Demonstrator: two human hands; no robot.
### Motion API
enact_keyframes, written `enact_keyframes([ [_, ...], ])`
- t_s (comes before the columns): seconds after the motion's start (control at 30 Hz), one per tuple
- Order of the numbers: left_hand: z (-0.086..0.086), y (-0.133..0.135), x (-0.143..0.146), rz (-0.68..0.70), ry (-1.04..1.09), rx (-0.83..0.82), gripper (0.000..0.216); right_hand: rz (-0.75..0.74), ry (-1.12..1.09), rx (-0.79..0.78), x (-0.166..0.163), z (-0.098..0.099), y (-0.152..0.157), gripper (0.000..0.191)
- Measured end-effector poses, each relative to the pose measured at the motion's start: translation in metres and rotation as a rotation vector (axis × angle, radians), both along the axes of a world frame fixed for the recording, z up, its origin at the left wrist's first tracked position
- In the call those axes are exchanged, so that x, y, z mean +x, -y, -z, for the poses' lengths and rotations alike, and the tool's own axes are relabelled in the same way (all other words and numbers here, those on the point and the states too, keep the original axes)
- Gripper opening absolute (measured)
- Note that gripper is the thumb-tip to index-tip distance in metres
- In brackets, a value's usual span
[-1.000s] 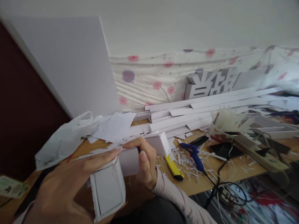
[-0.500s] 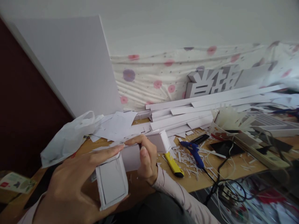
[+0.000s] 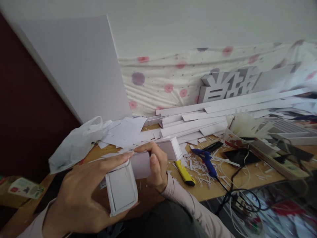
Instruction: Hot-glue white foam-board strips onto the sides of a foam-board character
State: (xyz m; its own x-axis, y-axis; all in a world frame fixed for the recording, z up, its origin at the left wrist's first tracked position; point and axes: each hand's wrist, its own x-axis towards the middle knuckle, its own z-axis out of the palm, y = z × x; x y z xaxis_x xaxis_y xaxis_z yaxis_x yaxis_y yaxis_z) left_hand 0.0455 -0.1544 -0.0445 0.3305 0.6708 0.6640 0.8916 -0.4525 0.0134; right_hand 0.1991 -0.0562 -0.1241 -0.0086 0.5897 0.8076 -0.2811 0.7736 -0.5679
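My left hand (image 3: 84,188) grips the near end of a white foam-board letter (image 3: 122,188), thumb beneath and fingers along its top. A boxed, dark-lined end of the letter faces me. My right hand (image 3: 156,165) is closed on the letter's middle, its index finger bent over the top edge near my left fingertips. Beyond the right hand the far end of the letter sticks out over the table. Close to it lie a yellow utility knife (image 3: 184,173) and a blue glue gun (image 3: 205,162).
White foam-board strips (image 3: 193,115) are stacked along the back, before a standing white character (image 3: 228,86). A plastic bag (image 3: 76,142) and paper sheets (image 3: 123,132) lie left. Scraps litter the wooden table (image 3: 205,193). At right are a power strip (image 3: 279,162) and tangled cables.
The whole view has shifted slightly, with the scene sitting a little further right. Both hands keep their hold on the foam-board letter, with hardly any movement of the fingers.
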Motion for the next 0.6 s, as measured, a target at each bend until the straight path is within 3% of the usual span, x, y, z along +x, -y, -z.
enact_keyframes([
  [0.1,-0.0002,0.0001,-0.0007,0.036,-0.093,0.050,0.062,-0.008,-0.001,-0.002,0.0013,-0.0003,-0.0003,0.042],
  [0.3,-0.0007,0.0015,0.0030,0.075,-0.066,0.086,0.061,-0.019,0.000,-0.013,0.0015,0.0039,-0.0020,0.045],
  [0.6,0.0002,0.0035,0.0028,0.055,-0.126,0.099,0.063,-0.022,-0.010,-0.007,-0.0002,0.0068,-0.0018,0.045],
])
